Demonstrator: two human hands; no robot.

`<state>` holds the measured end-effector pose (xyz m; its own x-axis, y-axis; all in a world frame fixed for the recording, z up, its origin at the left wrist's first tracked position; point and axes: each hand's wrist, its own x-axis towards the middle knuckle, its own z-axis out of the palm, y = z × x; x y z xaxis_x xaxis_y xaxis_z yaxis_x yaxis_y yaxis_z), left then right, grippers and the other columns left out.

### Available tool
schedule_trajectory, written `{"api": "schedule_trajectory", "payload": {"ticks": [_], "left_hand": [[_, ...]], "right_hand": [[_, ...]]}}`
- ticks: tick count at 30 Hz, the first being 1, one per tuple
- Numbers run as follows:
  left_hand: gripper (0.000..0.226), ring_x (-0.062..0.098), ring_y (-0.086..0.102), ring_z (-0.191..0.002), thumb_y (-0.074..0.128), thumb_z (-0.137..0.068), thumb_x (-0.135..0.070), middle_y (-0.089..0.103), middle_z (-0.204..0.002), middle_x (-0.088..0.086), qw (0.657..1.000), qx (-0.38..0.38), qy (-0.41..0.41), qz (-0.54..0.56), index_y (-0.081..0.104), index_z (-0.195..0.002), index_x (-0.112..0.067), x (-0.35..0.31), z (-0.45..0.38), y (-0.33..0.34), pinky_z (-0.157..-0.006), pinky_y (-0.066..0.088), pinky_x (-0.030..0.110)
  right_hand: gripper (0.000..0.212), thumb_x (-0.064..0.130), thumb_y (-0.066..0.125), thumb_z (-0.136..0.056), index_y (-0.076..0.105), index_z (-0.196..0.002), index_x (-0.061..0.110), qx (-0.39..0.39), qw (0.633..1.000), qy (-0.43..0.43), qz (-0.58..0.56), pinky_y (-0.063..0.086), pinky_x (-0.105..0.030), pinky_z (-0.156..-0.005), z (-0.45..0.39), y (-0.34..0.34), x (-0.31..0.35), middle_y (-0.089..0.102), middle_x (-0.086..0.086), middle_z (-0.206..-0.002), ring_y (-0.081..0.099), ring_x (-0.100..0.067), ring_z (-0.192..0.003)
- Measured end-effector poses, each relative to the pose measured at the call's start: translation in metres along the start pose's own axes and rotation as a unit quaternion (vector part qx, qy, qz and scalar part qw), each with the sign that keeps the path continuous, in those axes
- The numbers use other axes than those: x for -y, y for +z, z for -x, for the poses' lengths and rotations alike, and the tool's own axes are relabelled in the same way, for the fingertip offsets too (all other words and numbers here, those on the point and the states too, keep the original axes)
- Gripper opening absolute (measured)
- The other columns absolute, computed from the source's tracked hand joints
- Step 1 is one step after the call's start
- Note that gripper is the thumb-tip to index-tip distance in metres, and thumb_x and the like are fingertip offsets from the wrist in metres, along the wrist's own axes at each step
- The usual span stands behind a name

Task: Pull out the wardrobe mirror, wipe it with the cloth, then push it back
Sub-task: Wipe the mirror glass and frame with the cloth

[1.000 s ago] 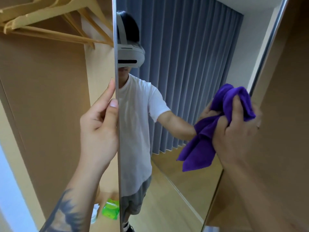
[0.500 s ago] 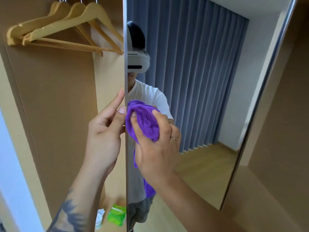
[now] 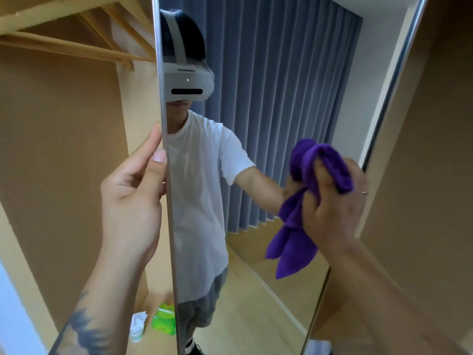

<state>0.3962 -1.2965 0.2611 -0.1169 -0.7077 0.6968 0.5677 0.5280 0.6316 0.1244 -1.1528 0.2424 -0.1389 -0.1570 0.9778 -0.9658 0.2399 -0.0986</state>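
Mirror [image 3: 256, 111] pulled out of the wardrobe, standing upright, fills centre frame; its thin metal near edge runs top to bottom just left of centre. Left hand [image 3: 133, 198] at 9 o'clock holds that edge: thumb lies along the front of the edge, fingers curl behind the panel, so the grip is closed on the mirror's edge. Tattoo shows on the left forearm at 7 o'clock.

Right hand [image 3: 335, 206] at 3 o'clock grips a bunched purple cloth [image 3: 297, 242], fingers curled round the wad and pressing it against the glass near the mirror's far edge. Loose cloth corners hang down below the hand toward 5 o'clock. A ring shows on one finger of the right hand.

The glass reflects a person in a white t-shirt, grey shorts and a white headset, blue-grey curtains behind, and pale wood floor.

At 10–11 o'clock, wooden hangers [image 3: 76, 42] hang inside the wardrobe [image 3: 64, 162], whose brown back panel sits left of the mirror. At 6–7 o'clock, low down on the wardrobe floor beside the mirror edge, a green packet [image 3: 163, 321] and a white-topped item [image 3: 138, 326]; can't tell what they are. Brown wardrobe panel [image 3: 422, 175] fills the right side at 2–4 o'clock, behind the right arm.
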Motion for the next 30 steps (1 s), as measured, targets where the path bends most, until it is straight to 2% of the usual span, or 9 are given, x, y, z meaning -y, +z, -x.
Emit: {"api": "schedule_trajectory", "payload": {"ticks": [4, 7, 9, 11, 14, 17, 21, 23, 30], "left_hand": [[0.041, -0.005, 0.054, -0.082, 0.075, -0.094, -0.052, 0.071, -0.109, -0.024, 1.000, -0.003, 0.002, 0.008, 0.071, -0.134, -0.044, -0.001, 0.003, 0.001, -0.076, 0.047, 0.010], [0.039, -0.006, 0.056, -0.093, 0.074, -0.096, -0.048, 0.062, -0.134, -0.019, 1.000, -0.003, -0.002, 0.015, 0.071, -0.135, -0.044, 0.000, 0.007, 0.002, -0.082, 0.048, 0.011], [0.037, -0.007, 0.057, -0.099, 0.072, -0.097, -0.044, 0.051, -0.142, -0.010, 1.000, -0.004, -0.012, 0.021, 0.072, -0.134, -0.043, -0.001, 0.009, 0.001, -0.087, 0.048, 0.011], [0.039, -0.006, 0.057, -0.104, 0.073, -0.096, -0.046, 0.060, -0.146, -0.002, 1.000, -0.003, -0.018, 0.015, 0.072, -0.134, -0.042, -0.002, 0.010, 0.000, -0.089, 0.048, 0.012], [0.038, -0.006, 0.057, -0.102, 0.073, -0.095, -0.047, 0.064, -0.143, -0.006, 1.000, 0.002, -0.023, 0.011, 0.072, -0.133, -0.043, -0.003, 0.010, -0.002, -0.087, 0.048, 0.013], [0.039, -0.003, 0.057, -0.108, 0.072, -0.096, -0.046, 0.068, -0.141, -0.005, 1.000, 0.002, -0.031, 0.004, 0.071, -0.134, -0.043, -0.003, 0.010, -0.003, -0.089, 0.048, 0.015], [0.039, 0.000, 0.058, -0.119, 0.071, -0.096, -0.042, 0.069, -0.139, -0.007, 0.999, -0.001, -0.036, 0.013, 0.071, -0.135, -0.042, -0.002, 0.011, -0.003, -0.095, 0.049, 0.020], [0.038, 0.008, 0.056, -0.131, 0.071, -0.096, -0.041, 0.067, -0.143, -0.001, 0.999, 0.007, -0.041, 0.016, 0.072, -0.134, -0.042, -0.001, 0.011, -0.003, -0.100, 0.050, 0.024], [0.034, 0.011, 0.071, -0.109, 0.070, -0.096, -0.030, 0.078, -0.121, 0.001, 0.997, 0.008, -0.051, 0.053, 0.076, -0.127, -0.041, -0.009, 0.011, -0.003, -0.096, 0.055, 0.024]], "right_hand": [[0.057, 0.026, 0.053, -0.088, 0.048, -0.145, 0.027, -0.008, 0.992, 0.119, 0.039, 0.040, -0.054, -0.111, 0.002, -0.013, -0.045, 0.040, -0.016, -0.146, 0.044, -0.040, -0.130], [0.053, 0.022, 0.051, -0.095, 0.047, -0.148, 0.029, -0.034, 0.981, 0.193, 0.006, 0.041, -0.053, -0.114, 0.006, -0.012, -0.043, 0.041, -0.022, -0.150, 0.046, -0.038, -0.135], [0.052, 0.022, 0.049, -0.098, 0.045, -0.149, 0.032, -0.051, 0.973, 0.223, -0.025, 0.040, -0.043, -0.116, 0.006, -0.005, -0.028, 0.039, -0.017, -0.152, 0.047, -0.031, -0.136], [0.052, 0.020, 0.049, -0.099, 0.045, -0.149, 0.032, -0.068, 0.969, 0.230, -0.056, 0.033, -0.028, -0.116, 0.006, 0.001, -0.008, 0.039, -0.016, -0.151, 0.046, -0.027, -0.136], [0.052, 0.011, 0.052, -0.095, 0.052, -0.147, 0.019, -0.069, 0.983, 0.154, -0.073, 0.026, -0.020, -0.115, 0.008, 0.010, 0.031, 0.045, -0.021, -0.145, 0.046, -0.030, -0.131], [0.048, 0.009, 0.053, -0.095, 0.061, -0.142, 0.009, -0.062, 0.993, 0.075, -0.069, 0.034, -0.039, -0.114, 0.012, 0.020, 0.075, 0.050, -0.028, -0.141, 0.045, -0.038, -0.131], [0.049, 0.024, 0.057, -0.095, 0.051, -0.144, 0.024, -0.033, 0.997, 0.004, -0.066, 0.034, -0.038, -0.113, 0.016, 0.028, 0.130, 0.044, -0.018, -0.145, 0.044, -0.035, -0.129], [0.054, 0.029, 0.059, -0.094, 0.044, -0.145, 0.029, -0.003, 0.998, -0.030, -0.060, 0.046, -0.049, -0.108, 0.020, 0.031, 0.153, 0.040, -0.014, -0.146, 0.048, -0.039, -0.127], [0.044, 0.029, 0.052, -0.107, 0.043, -0.150, 0.033, -0.006, 0.993, -0.083, -0.079, 0.049, -0.053, -0.098, 0.029, 0.042, 0.175, 0.035, -0.008, -0.145, 0.058, -0.041, -0.120]]}}
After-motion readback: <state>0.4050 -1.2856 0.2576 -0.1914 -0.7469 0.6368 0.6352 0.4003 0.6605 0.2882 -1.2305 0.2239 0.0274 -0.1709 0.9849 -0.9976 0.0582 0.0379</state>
